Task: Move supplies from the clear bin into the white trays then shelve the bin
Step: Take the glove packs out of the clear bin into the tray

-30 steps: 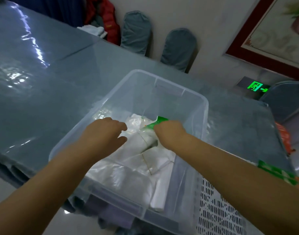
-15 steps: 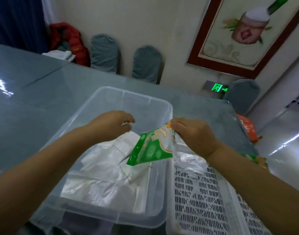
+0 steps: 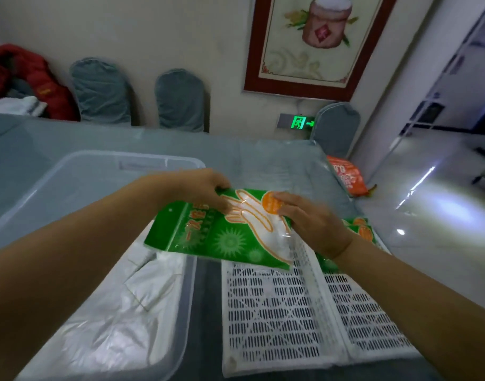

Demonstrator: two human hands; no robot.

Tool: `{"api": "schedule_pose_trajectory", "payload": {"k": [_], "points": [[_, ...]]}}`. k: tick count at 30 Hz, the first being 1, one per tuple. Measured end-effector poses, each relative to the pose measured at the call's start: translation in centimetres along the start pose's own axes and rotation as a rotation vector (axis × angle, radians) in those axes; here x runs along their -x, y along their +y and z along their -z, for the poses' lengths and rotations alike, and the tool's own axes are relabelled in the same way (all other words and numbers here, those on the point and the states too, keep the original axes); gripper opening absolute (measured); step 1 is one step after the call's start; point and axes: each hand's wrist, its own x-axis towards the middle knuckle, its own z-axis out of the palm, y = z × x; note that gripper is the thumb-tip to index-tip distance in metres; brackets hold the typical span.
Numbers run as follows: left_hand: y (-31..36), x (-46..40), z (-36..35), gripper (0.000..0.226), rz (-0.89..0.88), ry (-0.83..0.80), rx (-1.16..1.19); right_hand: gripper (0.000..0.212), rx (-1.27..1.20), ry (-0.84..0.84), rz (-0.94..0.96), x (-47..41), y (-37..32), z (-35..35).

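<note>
Green packet [image 3: 222,237] pinched between left hand [image 3: 205,188] and right hand [image 3: 315,221], above white tray [image 3: 274,320], beside clear bin [image 3: 186,298].

A green exit sign [image 3: 299,123] on the wall bore a running-figure pictogram and an arrow. The green packet [image 3: 222,232] carried pale characters beside a glove outline, too blurred to read. White print on an orange bag [image 3: 346,176] was equally illegible.

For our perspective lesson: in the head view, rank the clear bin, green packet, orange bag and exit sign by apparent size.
1. clear bin
2. green packet
3. orange bag
4. exit sign
The bag and sign lie farther away, so true sizes stay unsure.
</note>
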Motion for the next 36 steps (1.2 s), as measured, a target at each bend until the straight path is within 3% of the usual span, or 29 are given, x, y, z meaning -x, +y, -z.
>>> {"api": "schedule_pose_trajectory", "payload": {"k": [4, 8, 10, 12, 14, 19, 24, 31, 34, 36], "points": [[4.3, -4.7, -0.1, 0.027, -0.026, -0.041, -0.050, 0.016, 0.074, 0.027, -0.178, 4.9, 4.0, 1.9], [10.1, -11.0, -3.8, 0.027, -0.077, 0.017, -0.206, 0.025, -0.110, 0.159, -0.654, 9.4, 8.6, 4.6], [13.1, -14.2, -6.4, 0.027, -0.091, 0.079, -0.252, 0.031, -0.243, 0.056, -0.858, 12.1, 11.0, 5.3], [15.9, -17.2, -9.2, 0.022, -0.108, 0.117, -0.218, 0.043, -0.292, -0.109, -0.946, 15.1, 13.4, 5.6], [18.4, -19.9, -12.2, 0.022, -0.119, 0.114, -0.155, 0.046, -0.251, -0.247, -0.963, 18.3, 15.5, 5.7], [21.9, -24.5, -18.9, 0.014, -0.072, 0.025, -0.030, 0.020, -0.325, -0.392, -1.124, 25.5, 19.4, 5.1], [21.3, -25.5, -22.2, 0.019, 0.089, 0.037, -0.170, 0.015, -0.329, -0.591, -1.192, 29.9, 21.0, 3.2], [19.9, -25.7, -23.9, 0.014, 0.266, 0.205, -0.222, 0.027, -0.132, -0.599, -1.055, 30.7, 22.5, 0.7], [19.9, -25.7, -24.9, 0.028, 0.206, 0.332, -0.378, 0.022, -0.042, -0.577, -1.023, 30.2, 22.8, -0.2], [20.4, -25.0, -26.5, 0.045, 0.068, 0.328, -0.369, 0.019, -0.033, -0.552, -1.037, 29.9, 22.7, -0.2]]}}
